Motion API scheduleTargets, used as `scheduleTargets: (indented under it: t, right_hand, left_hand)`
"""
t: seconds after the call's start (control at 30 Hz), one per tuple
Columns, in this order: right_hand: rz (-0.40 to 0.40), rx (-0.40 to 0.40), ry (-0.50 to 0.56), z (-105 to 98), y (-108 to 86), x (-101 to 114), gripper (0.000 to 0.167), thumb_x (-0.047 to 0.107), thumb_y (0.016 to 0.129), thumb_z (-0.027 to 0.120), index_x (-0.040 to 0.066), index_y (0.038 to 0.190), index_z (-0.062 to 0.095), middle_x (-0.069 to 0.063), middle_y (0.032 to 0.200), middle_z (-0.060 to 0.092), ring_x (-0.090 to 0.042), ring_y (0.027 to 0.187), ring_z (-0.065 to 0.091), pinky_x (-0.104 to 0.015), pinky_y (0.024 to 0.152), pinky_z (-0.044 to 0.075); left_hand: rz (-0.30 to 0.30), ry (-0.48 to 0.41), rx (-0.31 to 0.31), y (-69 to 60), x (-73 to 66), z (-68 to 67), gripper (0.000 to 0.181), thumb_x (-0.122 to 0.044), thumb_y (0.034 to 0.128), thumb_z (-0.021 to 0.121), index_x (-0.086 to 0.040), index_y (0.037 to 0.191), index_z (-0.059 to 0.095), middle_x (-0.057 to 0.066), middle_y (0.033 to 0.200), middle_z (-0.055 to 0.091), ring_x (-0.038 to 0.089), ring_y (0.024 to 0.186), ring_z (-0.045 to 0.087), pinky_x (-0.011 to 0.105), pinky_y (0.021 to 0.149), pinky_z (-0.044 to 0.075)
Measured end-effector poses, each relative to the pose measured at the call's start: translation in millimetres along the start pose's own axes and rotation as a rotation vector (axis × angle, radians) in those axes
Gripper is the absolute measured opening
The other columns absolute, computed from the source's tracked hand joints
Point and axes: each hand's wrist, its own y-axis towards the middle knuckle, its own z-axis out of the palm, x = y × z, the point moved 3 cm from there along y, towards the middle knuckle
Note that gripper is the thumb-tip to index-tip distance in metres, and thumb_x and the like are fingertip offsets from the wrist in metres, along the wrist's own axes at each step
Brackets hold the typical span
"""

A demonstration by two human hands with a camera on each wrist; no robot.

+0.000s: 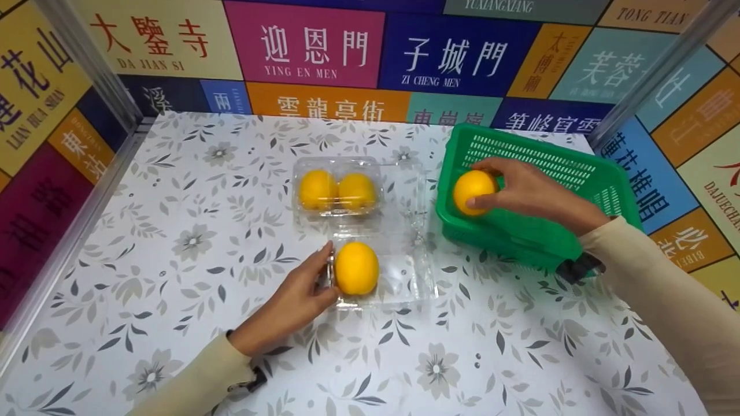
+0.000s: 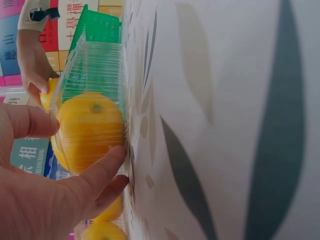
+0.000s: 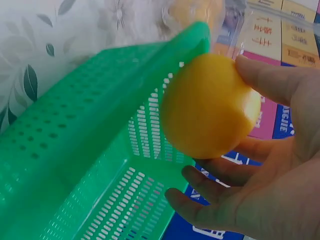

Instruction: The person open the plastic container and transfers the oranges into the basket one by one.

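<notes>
My right hand (image 1: pixel 529 190) pinches an orange (image 1: pixel 475 192) between thumb and fingers, above the left end of a green basket (image 1: pixel 537 245). In the right wrist view, this orange (image 3: pixel 210 106) is beside the basket's rim (image 3: pixel 195 37). My left hand (image 1: pixel 295 297) touches the left side of an open clear plastic clamshell box (image 1: pixel 399 277), its fingers fairly straight. Another orange (image 1: pixel 356 268) sits in the near half of the box, by that hand; the left wrist view shows it (image 2: pixel 90 125) through the ribbed wall. Two oranges (image 1: pixel 337 190) lie under clear plastic just behind.
The basket stands to the right of the plastic box on a leaf-patterned tablecloth (image 1: pixel 191 300). Colourful panels with lettering (image 1: pixel 312 46) rise behind the table and along both sides. Metal posts (image 1: pixel 653 75) stand at the back corners.
</notes>
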Motion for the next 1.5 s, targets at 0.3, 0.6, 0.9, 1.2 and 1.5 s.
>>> scheduleTargets:
  t: [0.3,0.6,0.9,1.2,1.5]
  right_hand:
    - [0.014,0.08,-0.042,-9.0,19.7,-13.5,0.077,0.044,0.098,0.082,0.003,0.157,0.055,-0.023,0.151,0.06,-0.042,0.128,0.054,-0.066,0.113,0.044]
    - [0.032,0.176,-0.026,-10.2,36.2,-21.5,0.076,0.041,0.1,0.08,0.0,0.158,0.052,-0.026,0.151,0.059,-0.043,0.127,0.054,-0.068,0.113,0.043]
    - [0.021,0.226,-0.018,-8.2,52.4,-32.3,0.073,0.035,0.102,0.077,-0.001,0.159,0.051,-0.027,0.152,0.057,-0.044,0.128,0.052,-0.068,0.114,0.041]
    - [-0.007,0.283,-0.075,-3.2,66.6,-43.4,0.075,0.029,0.102,0.078,-0.004,0.162,0.046,-0.032,0.162,0.049,-0.049,0.138,0.049,-0.072,0.121,0.036]
    - [-0.023,0.323,-0.18,2.6,69.5,-48.4,0.075,0.029,0.102,0.078,-0.002,0.162,0.047,-0.029,0.16,0.051,-0.048,0.132,0.051,-0.073,0.116,0.04]
  left_hand:
    - [-0.021,0.01,0.008,-0.3,-2.7,0.4,0.087,-0.007,0.1019,0.066,-0.004,0.175,0.019,0.016,0.18,0.026,0.028,0.164,0.03,0.048,0.131,0.03]
    - [-0.016,0.006,0.002,-0.2,-1.0,-0.1,0.087,-0.006,0.1013,0.065,-0.002,0.175,0.019,0.018,0.18,0.026,0.03,0.164,0.03,0.051,0.13,0.03]
    - [-0.029,0.001,0.007,-2.3,-0.5,-0.9,0.087,-0.008,0.1018,0.065,-0.004,0.175,0.018,0.016,0.181,0.025,0.028,0.165,0.029,0.05,0.131,0.03]
    - [-0.032,-0.02,-0.001,-2.5,-0.9,-0.5,0.087,-0.006,0.1017,0.065,-0.004,0.175,0.018,0.016,0.181,0.024,0.03,0.165,0.028,0.052,0.131,0.029]
    - [-0.031,-0.005,0.003,-2.4,-3.6,-0.2,0.087,-0.005,0.1008,0.065,-0.003,0.175,0.019,0.017,0.18,0.026,0.028,0.164,0.029,0.049,0.131,0.03]
